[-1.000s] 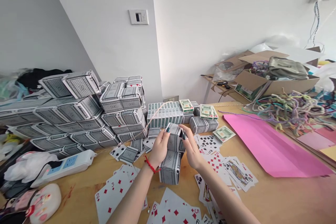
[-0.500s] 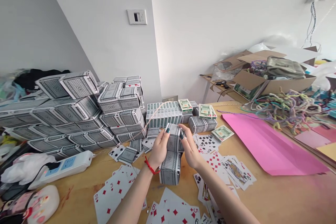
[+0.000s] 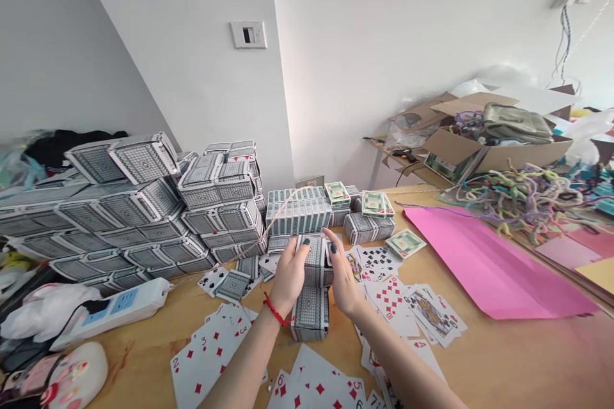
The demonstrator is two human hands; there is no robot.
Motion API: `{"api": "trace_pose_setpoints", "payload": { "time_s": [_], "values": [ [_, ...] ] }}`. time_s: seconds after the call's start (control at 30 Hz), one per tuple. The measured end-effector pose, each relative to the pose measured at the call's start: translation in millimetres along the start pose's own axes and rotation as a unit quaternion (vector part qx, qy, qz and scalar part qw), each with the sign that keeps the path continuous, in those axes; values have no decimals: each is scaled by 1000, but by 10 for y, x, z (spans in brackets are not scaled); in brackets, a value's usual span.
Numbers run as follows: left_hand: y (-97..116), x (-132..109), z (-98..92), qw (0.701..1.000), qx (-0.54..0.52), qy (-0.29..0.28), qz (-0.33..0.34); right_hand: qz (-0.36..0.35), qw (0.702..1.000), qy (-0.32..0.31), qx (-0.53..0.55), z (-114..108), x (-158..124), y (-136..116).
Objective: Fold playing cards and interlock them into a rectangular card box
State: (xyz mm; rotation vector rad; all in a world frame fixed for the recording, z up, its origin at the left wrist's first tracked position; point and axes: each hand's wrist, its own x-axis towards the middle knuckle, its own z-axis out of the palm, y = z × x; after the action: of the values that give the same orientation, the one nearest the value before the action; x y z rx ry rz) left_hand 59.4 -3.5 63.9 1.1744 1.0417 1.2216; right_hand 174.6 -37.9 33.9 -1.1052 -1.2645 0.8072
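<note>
Between my two hands is a box folded from playing cards (image 3: 314, 257), its patterned grey backs facing out. My left hand (image 3: 290, 271) grips its left side, thumb on the top edge; a red string bracelet is on that wrist. My right hand (image 3: 343, 275) presses its right side, fingers at the far top corner. A second card box (image 3: 311, 313) stands on the table just below and nearer me, partly overlapped by the held one. Loose playing cards (image 3: 319, 383) lie face up in front, and more cards (image 3: 208, 348) spread to the left.
Stacked card boxes (image 3: 139, 211) rise at the left. Behind my hands stands a row of card packs (image 3: 297, 208). Pink paper (image 3: 489, 262) lies right, near tangled yarn (image 3: 522, 198) and a cardboard box (image 3: 522, 156). A white power strip (image 3: 119, 307) sits front left.
The held card box has tipped, showing more of its top, and sits slightly lower. Both hands have shifted a little with it, still on its sides.
</note>
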Motion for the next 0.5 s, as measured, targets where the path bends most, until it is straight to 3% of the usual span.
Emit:
{"api": "trace_pose_setpoints", "payload": {
  "time_s": [0.27,0.5],
  "values": [
    [1,-2,7,999,44,-16,12,-15,1000,-3,1,-17,-2,-9],
    [25,-18,13,994,105,3,-12,-56,995,44,-70,-3,12,38]
  ]
}}
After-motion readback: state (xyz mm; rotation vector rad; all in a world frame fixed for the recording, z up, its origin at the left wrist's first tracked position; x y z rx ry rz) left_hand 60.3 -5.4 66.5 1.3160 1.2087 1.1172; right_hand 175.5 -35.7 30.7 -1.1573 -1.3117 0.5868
